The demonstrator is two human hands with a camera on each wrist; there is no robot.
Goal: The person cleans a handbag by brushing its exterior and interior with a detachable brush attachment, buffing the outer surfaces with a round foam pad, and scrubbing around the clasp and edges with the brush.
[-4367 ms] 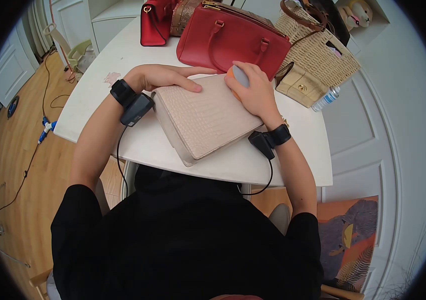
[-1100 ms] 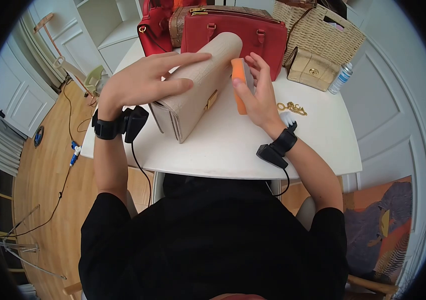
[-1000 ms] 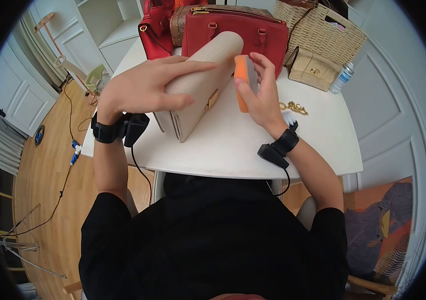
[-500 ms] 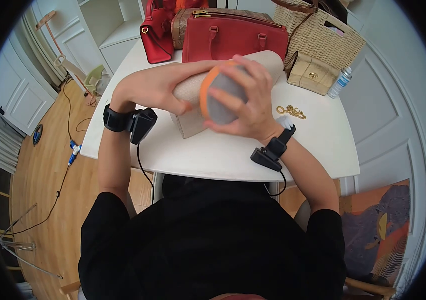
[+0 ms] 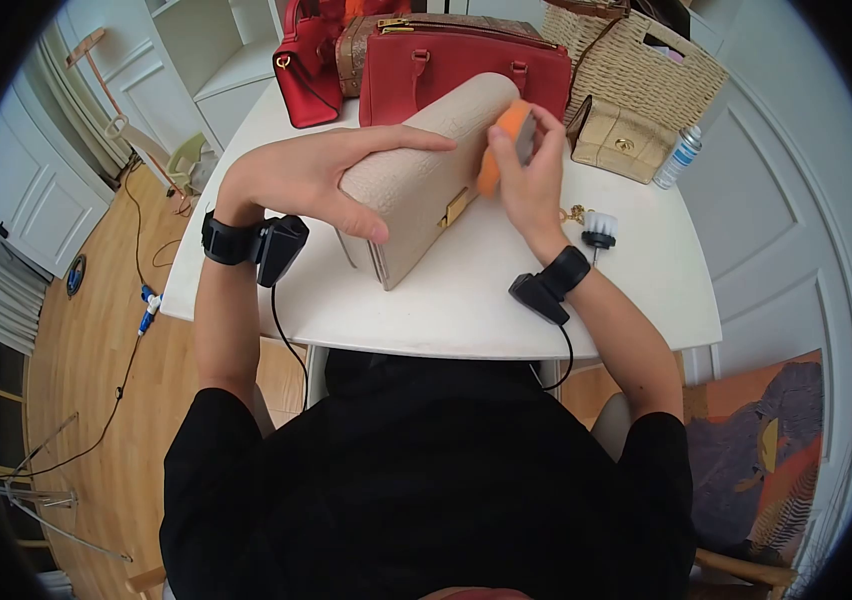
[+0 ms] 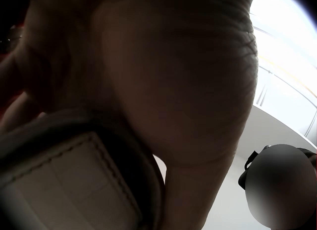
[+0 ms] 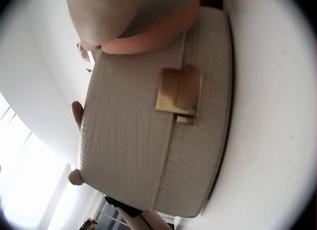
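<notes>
A cream crocodile-textured handbag (image 5: 424, 222) with a gold clasp (image 5: 454, 208) stands upright on the white table. My left hand (image 5: 311, 175) holds its near-left end, fingers across the rounded top and thumb over the front edge. In the left wrist view the hand arches close over the bag's stitched side (image 6: 74, 185). My right hand (image 5: 536, 185) grips an orange and grey sponge (image 5: 515, 120) at the far end of the bag's front. From the right wrist, the sponge's orange layer (image 7: 153, 39) lies right at the front flap, beyond the clasp (image 7: 179, 91).
Behind stand a red handbag (image 5: 466, 75), a smaller red bag (image 5: 301, 95) and a woven straw bag (image 5: 636, 70). To the right are a gold purse (image 5: 621, 140), a spray can (image 5: 679, 158), a white-bristled brush (image 5: 600, 228) and a gold chain (image 5: 574, 213).
The bag, earlier lying flat, now stands upright with its clasp showing. The sponge has passed across in front of the bag and back to its far end. The white-bristled brush has come into view.
</notes>
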